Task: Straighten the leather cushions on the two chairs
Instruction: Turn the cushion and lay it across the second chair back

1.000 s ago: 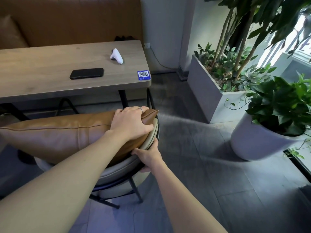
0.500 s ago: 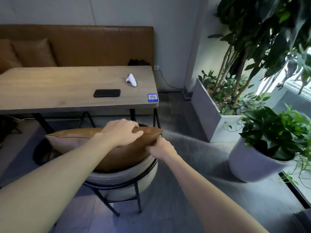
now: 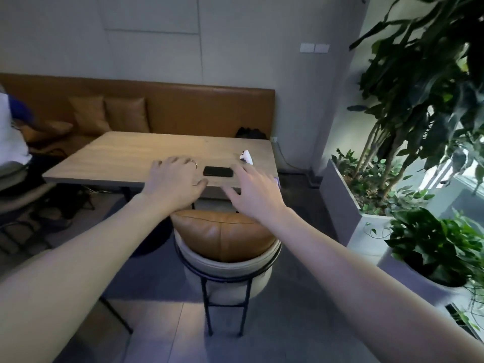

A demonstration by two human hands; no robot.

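Both hands are raised in the air above the chair, holding nothing. The left hand (image 3: 175, 180) has its fingers loosely curled and a ring on one finger, while the right hand (image 3: 252, 191) is spread wide with the fingers fanned out. Neither touches the tan leather cushion (image 3: 222, 235), which stands against the curved back of a cream round chair (image 3: 227, 268) with a thin black metal frame, directly below and between the two forearms. The cushion looks upright and centred in the seat, its seam running along the top edge. Behind the chair stands a wooden desk (image 3: 136, 155) carrying a black phone (image 3: 218, 171) and a small white controller (image 3: 246, 157) near its right end. Beyond the desk runs a brown leather bench (image 3: 199, 111) with two matching pillows (image 3: 110, 115) leaning against its back. To the right, leafy plants (image 3: 429, 239) grow in pale planters on the grey tiled floor. A second chair (image 3: 13, 189) shows partly at the left edge.
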